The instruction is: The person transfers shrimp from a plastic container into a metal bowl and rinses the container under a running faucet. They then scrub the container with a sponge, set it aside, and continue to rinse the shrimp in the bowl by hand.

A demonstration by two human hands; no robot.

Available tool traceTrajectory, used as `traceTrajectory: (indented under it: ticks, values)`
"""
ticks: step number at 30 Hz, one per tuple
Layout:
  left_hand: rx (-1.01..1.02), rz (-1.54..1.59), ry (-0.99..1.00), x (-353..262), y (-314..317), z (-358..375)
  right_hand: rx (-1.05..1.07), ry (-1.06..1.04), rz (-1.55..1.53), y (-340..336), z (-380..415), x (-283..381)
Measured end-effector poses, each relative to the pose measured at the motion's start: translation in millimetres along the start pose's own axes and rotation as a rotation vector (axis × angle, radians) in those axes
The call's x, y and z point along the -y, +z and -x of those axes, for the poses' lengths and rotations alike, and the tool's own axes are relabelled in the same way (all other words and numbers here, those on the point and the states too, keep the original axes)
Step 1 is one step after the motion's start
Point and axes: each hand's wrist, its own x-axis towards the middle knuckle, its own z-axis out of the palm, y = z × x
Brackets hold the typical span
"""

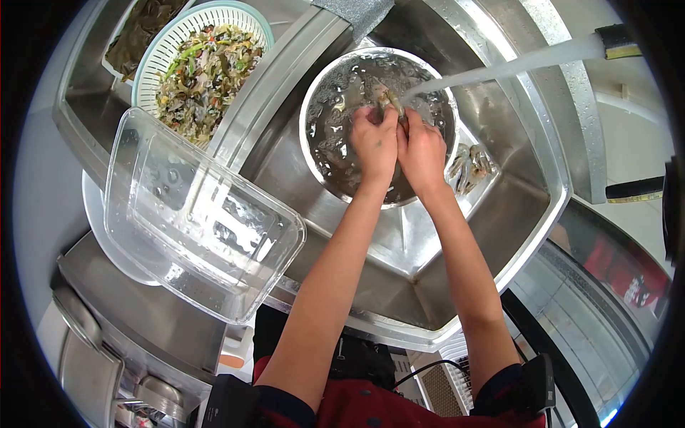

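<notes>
Over a round metal bowl (307,135) of murky water, both hands are closed on a shrimp (389,100). My left hand (376,145) grips it from the left, fingers bent inward. From the right, my right hand (422,151) pinches the same shrimp, and the two hands touch at the fingers. Water from a stream (499,69) falls into the bowl near the shrimp. Other pieces in the bowl are blurred by the moving water. To the right of the bowl, a small heap of shrimp (471,168) lies on the sink bottom.
The bowl stands in a steel sink (517,203). At left, a clear plastic tub (207,221) rests across the sink's edge. Behind it is a colander (143,78) of food scraps. A faucet (619,41) reaches in from the upper right.
</notes>
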Motion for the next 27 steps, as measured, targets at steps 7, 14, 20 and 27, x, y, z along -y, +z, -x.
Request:
traceTrajectory:
  ticks: [7, 14, 20, 27]
  values:
    - [-0.144, -0.154, 0.269, -2, -4, -1, 0.072, 0.177, -0.271, 1, -9, -7]
    - [0.103, 0.414, -0.207, -6, -23, -7, 0.149, 0.463, -0.467, -6, -17, -19]
    - [0.146, 0.293, -0.256, 1, -27, -11, 0.167, 0.061, -0.262, -11, -15, 1]
    - [0.221, 0.246, -0.305, -2, -23, -10, 0.366, 0.203, -0.370, -4, -18, 1]
